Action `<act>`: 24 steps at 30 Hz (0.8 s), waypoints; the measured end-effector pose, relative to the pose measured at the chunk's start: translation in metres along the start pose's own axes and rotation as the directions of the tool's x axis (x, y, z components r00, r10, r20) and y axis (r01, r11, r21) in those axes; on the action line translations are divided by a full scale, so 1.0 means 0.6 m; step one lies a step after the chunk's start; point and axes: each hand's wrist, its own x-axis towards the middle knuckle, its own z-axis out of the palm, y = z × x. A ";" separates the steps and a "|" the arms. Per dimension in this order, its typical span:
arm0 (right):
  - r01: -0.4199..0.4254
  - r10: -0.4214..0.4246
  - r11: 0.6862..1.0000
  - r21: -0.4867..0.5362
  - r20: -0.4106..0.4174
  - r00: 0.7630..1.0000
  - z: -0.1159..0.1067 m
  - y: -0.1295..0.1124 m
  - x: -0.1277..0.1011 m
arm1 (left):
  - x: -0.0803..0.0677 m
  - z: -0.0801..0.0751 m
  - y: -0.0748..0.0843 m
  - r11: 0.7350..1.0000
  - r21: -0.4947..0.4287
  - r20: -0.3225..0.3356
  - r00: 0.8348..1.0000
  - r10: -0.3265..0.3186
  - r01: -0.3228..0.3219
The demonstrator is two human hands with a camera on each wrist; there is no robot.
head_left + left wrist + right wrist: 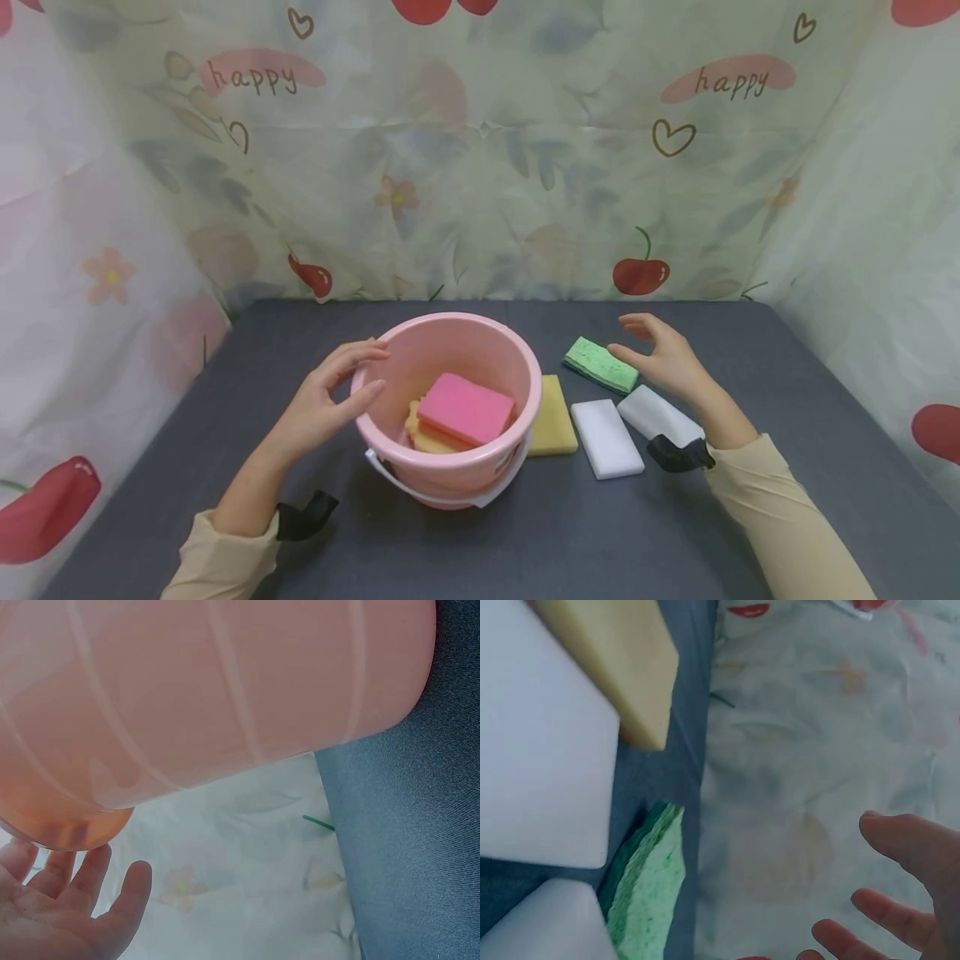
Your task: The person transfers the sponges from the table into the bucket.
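A pink bucket [447,471] with a white handle [480,498] stands on the dark tabletop. Inside it a bright pink sponge [465,408] lies on top of yellow sponges [414,427]. At the bucket's left rim is my left hand [327,402], its fingers loosely bent and spread; in the left wrist view the fingertips [96,859] are right at the rim. My right hand [670,360] hovers with relaxed, parted fingers and nothing in them. It is nearest to a green sponge [600,365] and a white sponge [662,417].
Right of the bucket lie a yellow sponge [553,421], partly hidden by the bucket, and another white sponge [607,439]. Black straps [303,517] hang at both wrists. A patterned curtain [480,208] rises along the table's back and sides.
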 end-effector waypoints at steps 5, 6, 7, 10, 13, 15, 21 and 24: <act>-0.043 0.043 0.999 -0.008 0.029 0.999 0.006 0.021 0.012 | 0.000 0.000 -0.001 1.000 -0.013 -0.002 1.000 0.007 -0.007; -0.051 0.051 0.999 -0.011 0.041 0.998 0.007 0.025 0.014 | 0.000 0.000 -0.001 1.000 -0.015 -0.002 1.000 0.009 -0.009; -0.058 0.058 0.998 -0.013 0.053 0.997 0.008 0.028 0.016 | 0.000 0.000 0.000 1.000 -0.015 -0.002 1.000 0.008 -0.008; -0.075 0.075 0.997 -0.010 0.094 0.993 0.012 0.038 0.021 | 0.000 0.000 0.000 1.000 -0.011 -0.001 1.000 0.001 -0.001; -0.087 0.086 0.996 -0.003 0.123 0.989 0.015 0.047 0.025 | 0.000 0.000 0.000 1.000 -0.001 0.001 1.000 -0.005 0.005; -0.096 0.094 0.995 0.005 0.137 0.986 0.016 0.052 0.028 | 0.000 0.000 0.000 1.000 0.000 0.001 1.000 -0.005 0.005; -0.135 0.132 0.991 0.001 0.199 0.971 0.021 0.068 0.037 | 0.000 0.000 -0.001 1.000 -0.001 0.000 1.000 -0.007 0.007; -0.152 0.153 0.988 -0.025 0.231 0.961 0.025 0.074 0.040 | 0.000 0.000 -0.001 1.000 -0.006 0.003 1.000 -0.009 0.009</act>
